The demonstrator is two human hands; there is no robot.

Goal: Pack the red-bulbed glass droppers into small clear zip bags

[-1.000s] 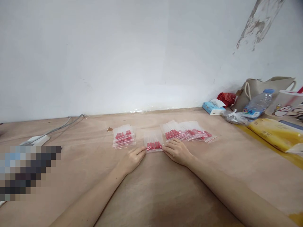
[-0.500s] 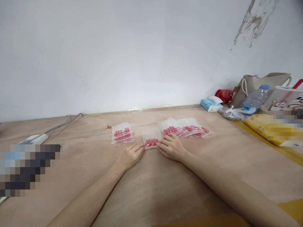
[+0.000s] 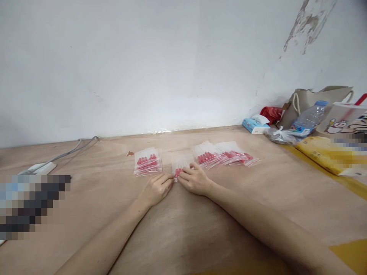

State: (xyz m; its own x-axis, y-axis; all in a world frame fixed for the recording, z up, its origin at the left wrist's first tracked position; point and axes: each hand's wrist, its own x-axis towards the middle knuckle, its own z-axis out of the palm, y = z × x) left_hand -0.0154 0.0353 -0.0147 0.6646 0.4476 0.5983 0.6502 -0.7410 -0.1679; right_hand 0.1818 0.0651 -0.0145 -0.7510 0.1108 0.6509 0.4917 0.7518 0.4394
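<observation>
A small clear bag with red pieces (image 3: 180, 164) lies flat on the wooden table (image 3: 183, 229), straight ahead of me. My left hand (image 3: 156, 189) touches its lower left corner with curled fingers. My right hand (image 3: 194, 180) lies over its lower edge, fingers together and pressed on the bag, covering most of the red pieces. A stack of like bags (image 3: 147, 162) sits to the left. Several more such bags (image 3: 225, 156) are fanned out to the right.
A white power strip (image 3: 40, 168) with a grey cable lies at the far left. At the back right stand a tissue pack (image 3: 255, 125), a water bottle (image 3: 308, 119), a canvas bag (image 3: 312, 100) and a yellow package (image 3: 327, 154). A white wall runs behind.
My right hand has slid left along the bag's lower edge toward my left hand, now covering most of the red pieces. My left hand has hardly moved.
</observation>
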